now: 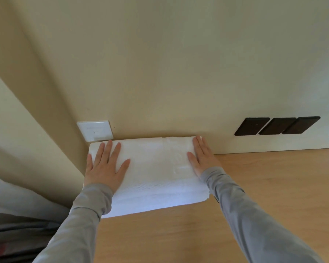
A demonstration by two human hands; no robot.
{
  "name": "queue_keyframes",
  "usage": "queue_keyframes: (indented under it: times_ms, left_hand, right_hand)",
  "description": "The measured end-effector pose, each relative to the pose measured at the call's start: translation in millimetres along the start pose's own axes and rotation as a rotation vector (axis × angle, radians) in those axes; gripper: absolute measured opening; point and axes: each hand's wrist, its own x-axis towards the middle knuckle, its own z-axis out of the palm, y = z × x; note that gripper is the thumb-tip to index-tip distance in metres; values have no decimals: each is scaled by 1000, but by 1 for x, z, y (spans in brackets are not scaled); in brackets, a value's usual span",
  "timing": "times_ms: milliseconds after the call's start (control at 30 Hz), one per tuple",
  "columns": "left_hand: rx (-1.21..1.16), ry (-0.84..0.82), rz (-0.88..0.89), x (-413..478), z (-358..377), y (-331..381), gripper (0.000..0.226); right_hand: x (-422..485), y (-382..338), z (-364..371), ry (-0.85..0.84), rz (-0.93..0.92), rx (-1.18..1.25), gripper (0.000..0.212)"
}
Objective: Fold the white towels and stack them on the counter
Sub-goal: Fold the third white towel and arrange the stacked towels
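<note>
A stack of folded white towels (152,171) lies on the wooden counter (264,186), pushed into the corner against the back wall. My left hand (105,165) lies flat on the stack's left end, fingers spread and straight. Along the right end, my right hand (202,156) presses with straight fingers pointing toward the wall. Both forearms wear grey sleeves. Several layered edges show at the stack's front side.
A white wall socket (95,130) sits just behind the towels' left corner. Three dark switch plates (276,126) are on the wall to the right. A pale curtain (17,196) hangs at the left, with dark fabric below it.
</note>
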Motion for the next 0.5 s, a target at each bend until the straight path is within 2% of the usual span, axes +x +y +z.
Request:
queue_keyframes:
  times_ms: [133,233,367,500]
  left_hand:
    - [23,-36,-9,0,-5,1,65]
    - [64,-42,-34,-5,-12,6,66]
    - [20,8,-103,-14,-28,26,67]
    - [23,42,0,-24,-46,74,65]
  right_hand:
    - [1,-3,-8,-42,19,-111,61]
    - [-6,-8,-21,-10,1,-140,61]
    - [-25,-10,-45,88,-46,-25,58]
    - [-52,1,-74,157,-35,133,55]
